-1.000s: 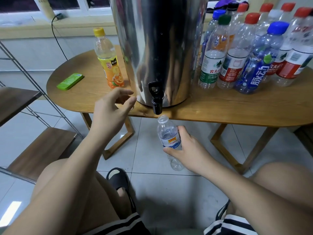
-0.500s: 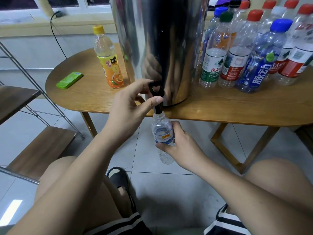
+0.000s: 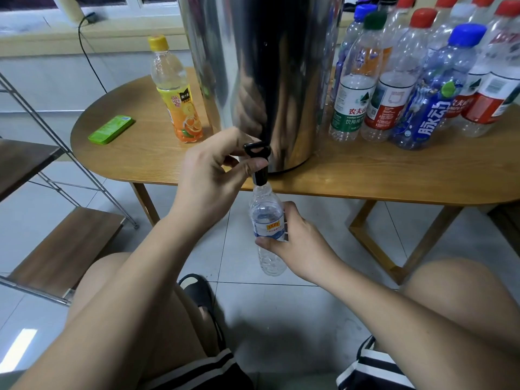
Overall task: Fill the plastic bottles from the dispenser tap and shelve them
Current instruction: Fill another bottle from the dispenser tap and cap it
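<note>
bottle in right hand, under tap pinched by left hand.

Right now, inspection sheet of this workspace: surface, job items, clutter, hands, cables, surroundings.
Surface: oval wooden table.
Job's things: steel dispenser on table; small clear bottle, uncapped, mouth at black tap; capped bottles grouped right of dispenser.
Clutter: orange juice bottle, green case, left of dispenser.
Grippers: left hand pinches black tap; right hand grips small clear bottle.
Cables: black cable from windowsill, down behind table.
Surroundings: metal shelf with wooden boards, left; tiled floor.
</note>
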A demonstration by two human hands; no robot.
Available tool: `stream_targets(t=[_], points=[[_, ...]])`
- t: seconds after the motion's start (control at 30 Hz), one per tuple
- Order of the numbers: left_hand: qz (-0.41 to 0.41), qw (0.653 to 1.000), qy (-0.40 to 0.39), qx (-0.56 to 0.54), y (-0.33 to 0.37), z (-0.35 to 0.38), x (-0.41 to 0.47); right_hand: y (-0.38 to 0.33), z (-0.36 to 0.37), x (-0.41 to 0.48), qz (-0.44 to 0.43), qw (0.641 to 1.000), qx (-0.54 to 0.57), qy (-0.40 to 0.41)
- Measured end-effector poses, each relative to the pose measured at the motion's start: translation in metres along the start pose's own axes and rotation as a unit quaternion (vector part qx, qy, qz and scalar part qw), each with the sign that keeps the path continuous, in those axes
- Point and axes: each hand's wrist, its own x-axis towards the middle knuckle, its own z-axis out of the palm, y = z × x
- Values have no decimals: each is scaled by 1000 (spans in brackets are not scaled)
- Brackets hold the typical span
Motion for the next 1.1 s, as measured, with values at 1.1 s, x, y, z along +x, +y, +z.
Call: stream_targets(t=[1.1], points=[[-66, 997, 11, -33, 10, 4, -17, 4, 1, -1, 6, 1000, -13, -5]])
